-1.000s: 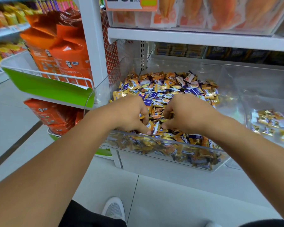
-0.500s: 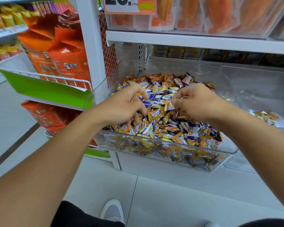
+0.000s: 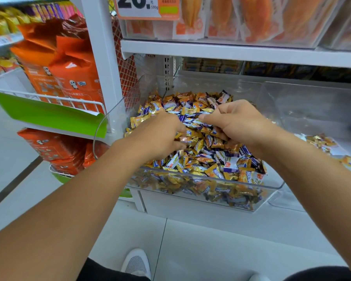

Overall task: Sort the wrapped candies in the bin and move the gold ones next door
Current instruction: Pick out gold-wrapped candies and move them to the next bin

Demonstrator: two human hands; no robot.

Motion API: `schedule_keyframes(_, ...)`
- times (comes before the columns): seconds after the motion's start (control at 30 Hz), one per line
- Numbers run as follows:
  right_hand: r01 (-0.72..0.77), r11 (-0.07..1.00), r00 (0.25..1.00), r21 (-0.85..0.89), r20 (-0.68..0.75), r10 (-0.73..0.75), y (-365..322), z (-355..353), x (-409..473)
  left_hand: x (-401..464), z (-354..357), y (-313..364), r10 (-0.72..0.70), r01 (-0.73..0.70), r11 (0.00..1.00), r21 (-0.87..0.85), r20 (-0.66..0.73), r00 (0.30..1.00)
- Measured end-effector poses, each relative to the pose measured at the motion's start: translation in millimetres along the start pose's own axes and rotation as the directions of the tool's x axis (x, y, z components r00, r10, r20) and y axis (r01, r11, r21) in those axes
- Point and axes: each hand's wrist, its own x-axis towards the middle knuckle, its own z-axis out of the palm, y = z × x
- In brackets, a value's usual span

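Wrapped candies (image 3: 203, 159), gold and purple mixed, fill a clear plastic bin (image 3: 211, 185) on a low shop shelf. Nearest, the person's left hand (image 3: 158, 136) and right hand (image 3: 235, 122) lie on the pile, fingers curled down among the candies, gripping some. Right of it, the neighbouring clear bin (image 3: 312, 110) holds a few gold candies (image 3: 322, 141). Farther left stand orange snack bags (image 3: 63, 63).

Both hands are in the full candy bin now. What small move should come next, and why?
Probably the right hand should lift out gold pieces and carry them to the neighbouring bin, which holds only a few candies. Both it and the left hand are curled into the mixed pile, where gold and purple wrappers lie together.
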Motion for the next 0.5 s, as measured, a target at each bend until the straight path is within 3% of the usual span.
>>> schedule_keyframes(0.07,0.059,0.998,0.998,-0.036,0.014,-0.059,1,0,1,-1,-6,-7,-0.031,0.02,0.982,-0.189,-0.056,0.998)
schedule_keyframes(0.13,0.194,0.943,0.981,-0.269,0.067,-0.183,0,1,1,-4,-11,-16,-0.129,0.081,0.92,-0.383,-0.101,0.987)
schedule_keyframes(0.17,0.268,0.867,0.963,-0.42,0.119,-0.24,1,3,0,-6,-14,-20,-0.203,0.14,0.853,-0.502,-0.072,0.976)
schedule_keyframes(0.23,0.332,0.655,0.942,-0.678,0.21,-0.261,1,10,-3,-12,-16,-25,-0.31,0.243,0.614,-0.751,0.054,0.949)
schedule_keyframes(0.27,0.329,0.559,0.943,-0.761,0.229,-0.243,2,14,-3,-15,-17,-25,-0.323,0.259,0.494,-0.83,0.101,0.941)
schedule_keyframes(0.33,0.325,0.435,0.944,-0.84,0.257,-0.208,3,22,-2,-18,-17,-25,-0.324,0.27,0.36,-0.893,0.152,0.934)
schedule_keyframes(0.43,0.289,0.343,0.95,-0.894,0.225,-0.215,2,30,1,-20,-18,-28,-0.342,0.27,0.308,-0.912,0.158,0.926)
schedule_keyframes(0.5,0.259,0.293,0.948,-0.92,0.184,-0.26,2,36,3,-20,-20,-27,-0.385,0.286,0.364,-0.886,0.136,0.913)
